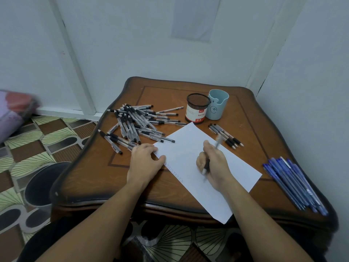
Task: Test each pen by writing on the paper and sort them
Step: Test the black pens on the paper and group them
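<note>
On wood table (90, 178) in white-walled corner: paper (188, 148) mid-table, pen pile (136, 121) far left, cups (197, 110) behind. Right hand (213, 163) gripping pen (207, 163), tip down at paper; left hand (145, 159) fingers relaxed, pressing paper's left edge.

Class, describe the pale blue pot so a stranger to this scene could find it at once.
Start at the brown wooden table and look past the far corner of the white paper. Two pots stand there side by side. The pale blue pot is the right-hand one, smooth with a small drawn face, unlike the black mesh pot with its red and white label.
</note>
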A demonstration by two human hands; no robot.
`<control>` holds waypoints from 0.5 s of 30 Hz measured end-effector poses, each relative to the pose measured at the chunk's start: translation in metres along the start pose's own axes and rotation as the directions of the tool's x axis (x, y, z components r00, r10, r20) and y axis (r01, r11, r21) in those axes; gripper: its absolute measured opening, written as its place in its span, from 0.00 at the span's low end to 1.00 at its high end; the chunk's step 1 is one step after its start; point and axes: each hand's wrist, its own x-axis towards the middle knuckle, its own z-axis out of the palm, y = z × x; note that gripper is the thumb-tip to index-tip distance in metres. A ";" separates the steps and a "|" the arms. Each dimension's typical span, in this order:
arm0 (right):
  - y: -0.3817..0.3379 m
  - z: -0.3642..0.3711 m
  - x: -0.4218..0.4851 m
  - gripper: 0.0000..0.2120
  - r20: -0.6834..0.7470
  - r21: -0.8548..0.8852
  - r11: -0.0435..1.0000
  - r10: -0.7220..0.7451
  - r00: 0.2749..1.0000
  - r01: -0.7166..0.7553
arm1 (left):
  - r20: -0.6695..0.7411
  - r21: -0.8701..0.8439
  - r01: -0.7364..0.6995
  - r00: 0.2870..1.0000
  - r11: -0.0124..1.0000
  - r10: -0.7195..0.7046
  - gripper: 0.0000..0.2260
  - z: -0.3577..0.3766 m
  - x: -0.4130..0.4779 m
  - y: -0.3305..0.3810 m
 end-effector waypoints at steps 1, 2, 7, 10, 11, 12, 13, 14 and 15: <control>0.000 0.001 0.000 0.20 0.005 -0.041 0.999 0.006 1.000 -0.006 | -0.001 0.002 -0.001 1.000 1.000 0.001 0.19 0.000 0.000 0.000; -0.001 0.002 0.001 0.19 0.002 -0.089 0.996 0.012 1.000 -0.012 | -0.002 0.004 0.000 1.000 1.000 0.000 0.19 0.000 0.000 0.000; -0.004 0.006 0.002 0.14 -0.025 -0.066 0.998 0.013 1.000 -0.015 | 0.005 0.008 0.005 1.000 1.000 -0.005 0.19 -0.001 0.000 0.001; -0.005 0.008 0.003 0.10 -0.021 -0.025 1.000 0.018 1.000 -0.019 | 0.004 0.000 0.007 1.000 1.000 -0.007 0.19 -0.001 0.000 0.001; -0.005 0.008 0.003 0.11 -0.026 -0.037 0.999 0.020 0.999 -0.021 | 0.002 -0.001 0.006 1.000 1.000 -0.006 0.19 -0.001 0.000 0.001; -0.005 0.007 0.003 0.12 -0.028 -0.055 0.998 0.023 0.999 -0.024 | 0.000 -0.001 0.004 1.000 1.000 -0.004 0.19 -0.001 0.000 0.001; -0.007 0.007 0.004 0.14 -0.017 -0.070 0.997 0.034 0.999 -0.036 | 0.001 -0.002 0.003 1.000 1.000 -0.003 0.19 -0.001 0.000 0.001; -0.008 0.004 0.005 0.15 0.006 -0.062 0.997 0.055 0.998 -0.055 | 0.002 -0.004 0.003 1.000 1.000 -0.003 0.20 -0.002 0.000 0.001; -0.012 0.002 0.006 0.16 0.037 -0.027 0.995 0.098 0.994 -0.097 | 0.002 -0.006 0.003 1.000 1.000 -0.003 0.20 -0.002 -0.001 0.001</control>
